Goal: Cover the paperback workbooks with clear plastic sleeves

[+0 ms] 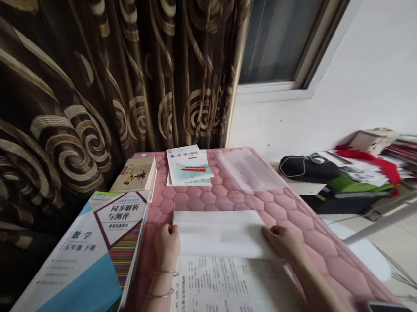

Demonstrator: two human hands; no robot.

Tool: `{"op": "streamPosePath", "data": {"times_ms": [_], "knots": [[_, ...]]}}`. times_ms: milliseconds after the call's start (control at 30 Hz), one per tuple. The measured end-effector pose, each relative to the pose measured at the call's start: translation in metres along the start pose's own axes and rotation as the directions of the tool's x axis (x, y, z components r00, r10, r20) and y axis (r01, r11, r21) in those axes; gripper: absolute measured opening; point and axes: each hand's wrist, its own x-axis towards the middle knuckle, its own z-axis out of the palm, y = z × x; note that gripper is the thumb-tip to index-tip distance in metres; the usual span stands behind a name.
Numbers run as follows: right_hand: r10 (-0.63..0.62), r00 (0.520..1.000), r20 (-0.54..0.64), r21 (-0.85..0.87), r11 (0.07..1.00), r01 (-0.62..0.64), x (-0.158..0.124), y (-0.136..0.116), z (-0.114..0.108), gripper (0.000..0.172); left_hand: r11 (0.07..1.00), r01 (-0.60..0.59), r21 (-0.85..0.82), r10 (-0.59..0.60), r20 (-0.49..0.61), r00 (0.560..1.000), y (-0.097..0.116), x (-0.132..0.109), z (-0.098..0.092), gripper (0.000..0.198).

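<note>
My left hand [166, 244] rests with curled fingers on the left edge of a translucent white plastic book cover [220, 234]. My right hand [282, 240] pinches the cover's right edge. The cover lies over the top of an open printed page or book [230, 292] on a pink quilted surface [198, 197]. Two thin bangles sit on my left wrist.
A large maths workbook [89, 267] lies at the left, a smaller book [136, 174] behind it, a white-and-green booklet [189, 165] and another clear cover [249, 169] farther back. Dark patterned curtain behind. Cluttered books and a black pouch [306, 165] lie at the right. A phone [386, 308] lies at bottom right.
</note>
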Motion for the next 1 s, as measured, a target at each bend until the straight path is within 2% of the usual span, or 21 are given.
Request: {"op": "streamPosePath", "data": {"times_ms": [133, 367, 600, 900, 1000], "knots": [[0.01, 0.999, 0.052, -0.066, 0.998, -0.006, 0.0043, -0.0005, -0.0013, 0.037, 1.0, -0.01, -0.013, 0.01, -0.019, 1.0, 0.0002, -0.001, -0.0008, 0.029], [-0.015, 1.0, -0.001, -0.077, 0.997, 0.014, 0.0031, -0.0003, 0.0015, 0.042, 1.0, 0.022, 0.007, -0.022, 0.008, 1.0, 0.0021, -0.002, -0.0022, 0.027], [0.005, 1.0, -0.028, 0.103, 0.995, -0.002, 0.0025, 0.0034, -0.0005, 0.036, 1.0, 0.0, -0.004, 0.0, -0.026, 1.0, -0.0006, -0.0016, 0.0011, 0.029], [0.029, 0.998, -0.049, 0.198, 0.98, -0.019, -0.0016, -0.0009, -0.0052, 0.037, 1.0, -0.01, -0.022, 0.009, -0.056, 0.998, -0.0033, -0.0016, 0.0029, 0.03], [0.073, 0.997, -0.006, 0.286, 0.956, -0.068, -0.0027, 0.0007, -0.0055, 0.04, 1.0, 0.004, -0.019, -0.005, -0.049, 0.999, -0.0031, -0.0014, 0.0035, 0.03]]}}
